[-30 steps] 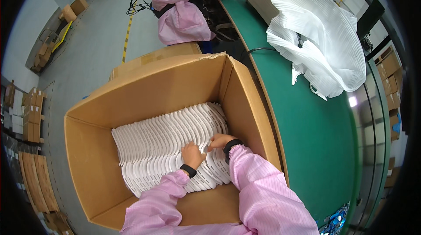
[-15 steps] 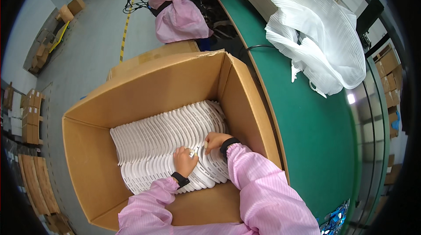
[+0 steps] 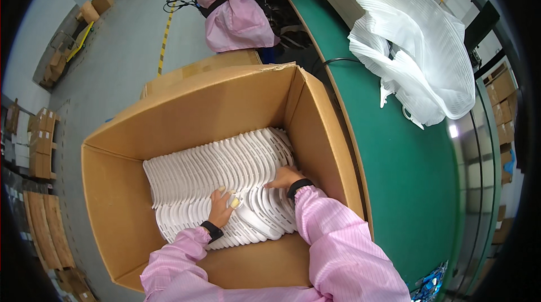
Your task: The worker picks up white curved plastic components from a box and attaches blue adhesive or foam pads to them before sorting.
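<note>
A large open cardboard box [image 3: 315, 127] stands on the floor below me. Inside it lie rows of white curved moulded pieces [image 3: 214, 172], stacked on edge like scales. My left hand [image 3: 221, 207] rests on the near row with its fingers curled over the pieces; a yellowish cot covers one fingertip. My right hand [image 3: 283, 178] presses flat on the pieces near the box's right wall, fingers spread. Both arms wear pink sleeves with black wristbands.
A green table [image 3: 406, 172] runs along the right of the box, with a heap of white plastic wrapping [image 3: 417, 60] on it. Another person in a pink coat [image 3: 236, 9] sits beyond the box. Cardboard boxes [image 3: 39, 144] line the grey floor at the left.
My left hand has slid left and a little lower along the near row. My right hand stayed near the box's right wall.
</note>
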### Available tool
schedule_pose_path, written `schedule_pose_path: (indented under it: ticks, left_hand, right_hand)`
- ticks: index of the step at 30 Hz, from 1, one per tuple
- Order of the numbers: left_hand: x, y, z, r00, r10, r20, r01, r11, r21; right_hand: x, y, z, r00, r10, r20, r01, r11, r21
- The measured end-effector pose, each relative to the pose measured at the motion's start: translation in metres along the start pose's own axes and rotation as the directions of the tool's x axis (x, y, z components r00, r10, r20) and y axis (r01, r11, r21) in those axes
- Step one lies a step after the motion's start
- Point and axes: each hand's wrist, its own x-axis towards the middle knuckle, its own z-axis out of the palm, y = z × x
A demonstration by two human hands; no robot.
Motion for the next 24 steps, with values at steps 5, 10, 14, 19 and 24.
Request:
schedule_pose_path:
  ticks: [5, 10, 14, 19, 24]
  left_hand:
    - [-0.001, 0.0, -0.001, 0.99, -0.138, -0.02, 0.135, 0.985, -0.11]
    - [-0.003, 0.034, -0.003, 0.997, 0.035, 0.07, -0.048, 0.981, 0.187]
    - [0.0, 0.053, 0.008, 0.998, -0.01, 0.062, 0.005, 0.996, 0.085]
    - [0.007, 0.034, 0.025, 0.988, -0.14, -0.065, 0.132, 0.985, -0.114]
    - [-0.004, -0.006, 0.05, 0.889, -0.449, -0.091, 0.355, 0.801, -0.483]
  right_hand:
    - [0.003, 0.002, 0.001, 0.991, 0.038, -0.13, -0.045, 0.998, -0.048]
    - [0.0, 0.002, -0.001, 0.99, 0.032, 0.141, 0.001, 0.974, -0.227]
    - [0.008, 0.006, -0.001, 0.989, 0.004, 0.145, 0.027, 0.978, -0.209]
    - [0.008, 0.005, -0.001, 0.985, -0.014, 0.174, 0.029, 0.996, -0.084]
    - [0.017, 0.014, 0.007, 0.996, 0.087, -0.037, -0.076, 0.971, 0.227]
